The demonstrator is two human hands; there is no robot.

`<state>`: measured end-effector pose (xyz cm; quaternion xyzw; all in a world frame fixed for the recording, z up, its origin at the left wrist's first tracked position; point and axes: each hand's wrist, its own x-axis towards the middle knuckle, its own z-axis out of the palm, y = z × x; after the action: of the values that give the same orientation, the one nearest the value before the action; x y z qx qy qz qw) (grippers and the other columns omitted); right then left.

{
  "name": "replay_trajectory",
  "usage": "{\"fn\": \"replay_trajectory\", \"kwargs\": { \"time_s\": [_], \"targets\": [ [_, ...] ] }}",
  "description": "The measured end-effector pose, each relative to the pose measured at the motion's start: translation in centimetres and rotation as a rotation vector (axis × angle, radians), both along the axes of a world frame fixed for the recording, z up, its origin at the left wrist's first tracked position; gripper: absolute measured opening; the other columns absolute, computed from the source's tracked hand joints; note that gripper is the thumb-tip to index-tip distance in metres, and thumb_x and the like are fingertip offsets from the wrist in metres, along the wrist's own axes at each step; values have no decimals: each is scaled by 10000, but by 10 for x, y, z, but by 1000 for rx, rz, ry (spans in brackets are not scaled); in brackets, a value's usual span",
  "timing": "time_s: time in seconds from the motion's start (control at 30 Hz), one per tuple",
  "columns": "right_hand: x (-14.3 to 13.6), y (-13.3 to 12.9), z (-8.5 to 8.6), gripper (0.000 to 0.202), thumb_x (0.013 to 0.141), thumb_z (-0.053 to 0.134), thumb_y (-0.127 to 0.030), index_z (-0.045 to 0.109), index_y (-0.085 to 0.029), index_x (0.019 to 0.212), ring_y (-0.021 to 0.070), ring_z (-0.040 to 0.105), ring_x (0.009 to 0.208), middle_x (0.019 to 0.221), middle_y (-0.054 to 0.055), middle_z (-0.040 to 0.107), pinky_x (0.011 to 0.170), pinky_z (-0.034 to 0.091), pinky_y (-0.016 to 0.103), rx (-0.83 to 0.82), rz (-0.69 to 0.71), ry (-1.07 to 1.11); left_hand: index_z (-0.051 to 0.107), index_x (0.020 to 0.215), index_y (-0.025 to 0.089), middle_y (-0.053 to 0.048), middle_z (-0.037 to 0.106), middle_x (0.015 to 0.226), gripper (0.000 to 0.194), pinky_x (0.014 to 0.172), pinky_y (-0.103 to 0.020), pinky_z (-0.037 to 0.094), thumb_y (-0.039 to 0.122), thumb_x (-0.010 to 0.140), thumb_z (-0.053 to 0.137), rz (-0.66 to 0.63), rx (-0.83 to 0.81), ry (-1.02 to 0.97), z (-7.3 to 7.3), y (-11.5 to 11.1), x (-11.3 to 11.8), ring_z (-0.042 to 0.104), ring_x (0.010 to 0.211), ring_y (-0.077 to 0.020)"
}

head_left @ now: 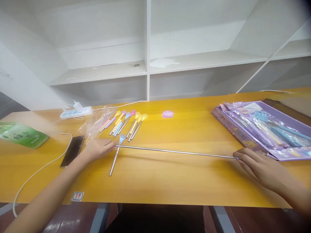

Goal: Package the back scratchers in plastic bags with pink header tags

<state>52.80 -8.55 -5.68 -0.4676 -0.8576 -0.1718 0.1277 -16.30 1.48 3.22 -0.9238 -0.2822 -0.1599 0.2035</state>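
Long silver telescopic metal rod (175,151), fully extended, lies across the yellow table (170,184): left hand (97,149) grip pinches one end, right hand (257,166) the other. One blue-clawed scratcher (116,155) just below left grip; seven collapsed pastel scratchers (126,122) behind it.

Silver telescopic rod (175,151), fully extended, lying crosswise on yellow table

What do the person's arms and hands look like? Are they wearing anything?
Both arms are bare, with no sleeves showing up to the picture's edge. The left hand and right hand wear no gloves, and no rings, watch or bracelets can be seen. The fingers look slim.
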Motion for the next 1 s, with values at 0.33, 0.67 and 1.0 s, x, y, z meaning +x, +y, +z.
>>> {"fn": "replay_trajectory", "kwargs": {
  "time_s": [0.33,0.67,1.0],
  "targets": [
    [-2,5,11,275,1068,419,-366,661,-254,1137,256,694,891,1063,151,675,743,527,376,-122,-120,235,595,1223,253,59,599,653,217,510,-247,324,243,1007,619,-58,128,65,0,5,-1,531,531,-110],
    [-166,50,34,290,1109,355,-292,630,-204,1137,186,590,753,927,72,608,687,455,300,-179,-1,224,664,978,238,31,580,622,197,496,-298,167,313,1071,508,6,35,10,-20,7,105,505,517,-110],
    [-290,60,37,235,1112,368,-219,584,-201,1022,173,529,746,941,50,594,673,348,287,-309,60,214,643,915,222,2,593,648,288,516,-315,186,384,1087,479,-5,-62,28,-34,0,160,541,540,-134]
  ]
}}
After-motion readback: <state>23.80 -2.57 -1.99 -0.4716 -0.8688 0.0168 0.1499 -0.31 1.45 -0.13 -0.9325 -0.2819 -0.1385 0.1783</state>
